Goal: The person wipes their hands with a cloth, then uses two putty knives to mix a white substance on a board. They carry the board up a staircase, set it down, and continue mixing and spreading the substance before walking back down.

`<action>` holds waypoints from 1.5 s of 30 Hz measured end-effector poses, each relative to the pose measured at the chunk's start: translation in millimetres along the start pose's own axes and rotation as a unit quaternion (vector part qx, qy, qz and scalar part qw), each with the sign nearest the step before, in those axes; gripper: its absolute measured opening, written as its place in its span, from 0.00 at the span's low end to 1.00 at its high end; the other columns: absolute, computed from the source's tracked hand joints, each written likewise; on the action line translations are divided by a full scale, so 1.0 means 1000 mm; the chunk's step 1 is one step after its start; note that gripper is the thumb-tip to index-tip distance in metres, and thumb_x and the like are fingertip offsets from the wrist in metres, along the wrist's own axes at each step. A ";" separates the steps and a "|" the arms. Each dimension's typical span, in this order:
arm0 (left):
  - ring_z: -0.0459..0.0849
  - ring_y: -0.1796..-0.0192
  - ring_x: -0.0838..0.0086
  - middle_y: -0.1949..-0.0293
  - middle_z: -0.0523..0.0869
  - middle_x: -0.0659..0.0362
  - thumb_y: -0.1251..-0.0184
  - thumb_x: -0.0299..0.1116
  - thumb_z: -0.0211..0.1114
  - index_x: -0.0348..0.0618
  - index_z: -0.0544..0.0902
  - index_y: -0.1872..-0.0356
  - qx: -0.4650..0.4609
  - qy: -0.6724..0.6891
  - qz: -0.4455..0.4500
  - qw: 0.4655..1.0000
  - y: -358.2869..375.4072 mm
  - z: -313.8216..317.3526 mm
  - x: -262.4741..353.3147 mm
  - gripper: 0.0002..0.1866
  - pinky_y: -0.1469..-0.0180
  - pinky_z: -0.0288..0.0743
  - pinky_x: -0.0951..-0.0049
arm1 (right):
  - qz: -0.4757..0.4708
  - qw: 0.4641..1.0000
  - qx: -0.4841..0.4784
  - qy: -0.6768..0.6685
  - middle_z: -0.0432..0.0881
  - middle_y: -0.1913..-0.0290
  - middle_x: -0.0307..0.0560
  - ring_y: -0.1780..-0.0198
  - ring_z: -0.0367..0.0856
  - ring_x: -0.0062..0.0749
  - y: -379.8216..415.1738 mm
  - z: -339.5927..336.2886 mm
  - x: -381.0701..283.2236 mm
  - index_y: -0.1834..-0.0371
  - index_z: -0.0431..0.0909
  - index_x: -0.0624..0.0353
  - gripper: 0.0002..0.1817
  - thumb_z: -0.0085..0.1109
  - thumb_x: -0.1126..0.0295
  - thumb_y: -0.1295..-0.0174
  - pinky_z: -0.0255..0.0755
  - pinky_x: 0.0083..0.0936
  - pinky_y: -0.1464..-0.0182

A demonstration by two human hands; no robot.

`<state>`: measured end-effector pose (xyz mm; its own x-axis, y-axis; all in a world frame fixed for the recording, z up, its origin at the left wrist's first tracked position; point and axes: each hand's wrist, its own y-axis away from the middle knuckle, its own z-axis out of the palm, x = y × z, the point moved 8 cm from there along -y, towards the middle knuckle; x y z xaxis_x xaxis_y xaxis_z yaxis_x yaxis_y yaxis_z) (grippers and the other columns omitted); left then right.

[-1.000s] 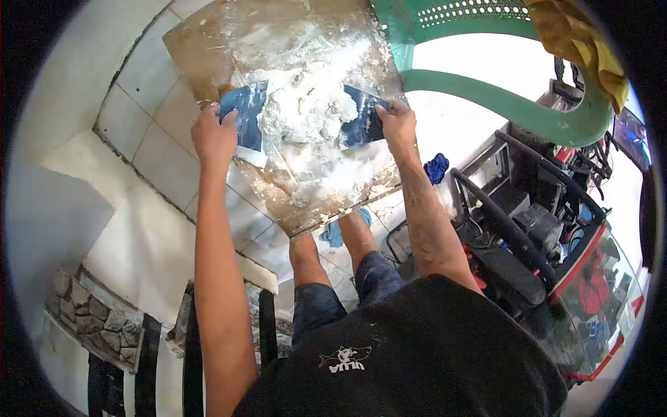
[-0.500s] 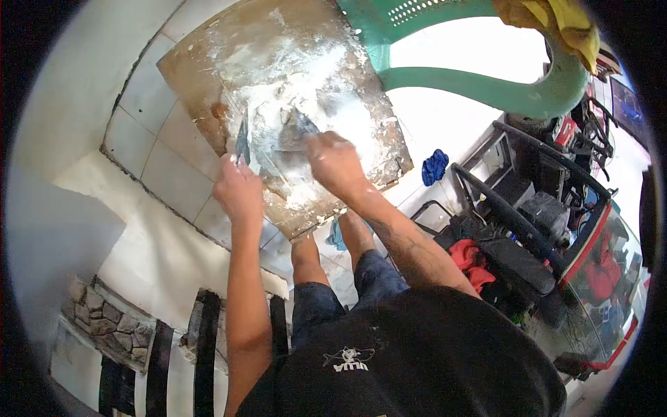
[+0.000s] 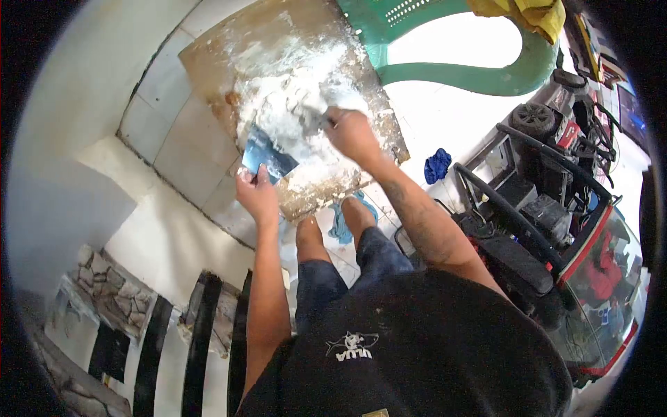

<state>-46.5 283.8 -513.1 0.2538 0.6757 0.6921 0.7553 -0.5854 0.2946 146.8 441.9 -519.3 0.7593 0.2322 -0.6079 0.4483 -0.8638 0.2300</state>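
A wooden board (image 3: 208, 59), smeared with white paste and powder, lies in front of me. My left hand (image 3: 257, 194) pinches the near edge of a flat, bluish metal scraper (image 3: 267, 154), whose blade lies over the left front part of the board. Closed around a putty knife (image 3: 311, 124), my right hand (image 3: 353, 135) is over the middle of the white heap (image 3: 281, 97). The putty knife's blade is smeared by motion, and its handle is mostly hidden in my fingers.
A green plastic chair (image 3: 458, 80) with a yellow cloth (image 3: 535, 17) adjoins the board's far right. A blue cloth (image 3: 437, 166) lies on the tiles. To the right are a black-framed rack (image 3: 517, 187) and a red-edged glass case (image 3: 604, 278); black slats (image 3: 201, 340) stand at lower left.
The scraper in my left hand has turned from edge-on to showing its flat face. My right hand has shifted slightly right and away from me with the putty knife. The view has shifted slightly.
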 end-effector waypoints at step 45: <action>0.79 0.66 0.78 0.65 0.81 0.61 0.43 0.23 0.62 0.41 0.77 0.61 -0.180 0.326 -0.261 0.891 0.065 0.032 -0.150 0.09 0.67 0.74 0.77 | -0.117 0.962 -0.009 0.248 0.78 0.59 0.41 0.52 0.76 0.37 0.060 0.014 -0.019 0.59 0.78 0.51 0.13 0.51 0.76 0.48 0.65 0.40 0.51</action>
<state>-16.3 158.1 -618.9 -0.5687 0.5621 0.6005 0.3946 -0.4540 0.7988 153.1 379.5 -504.6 0.7661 0.6081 -0.2083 0.6392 -0.7549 0.1469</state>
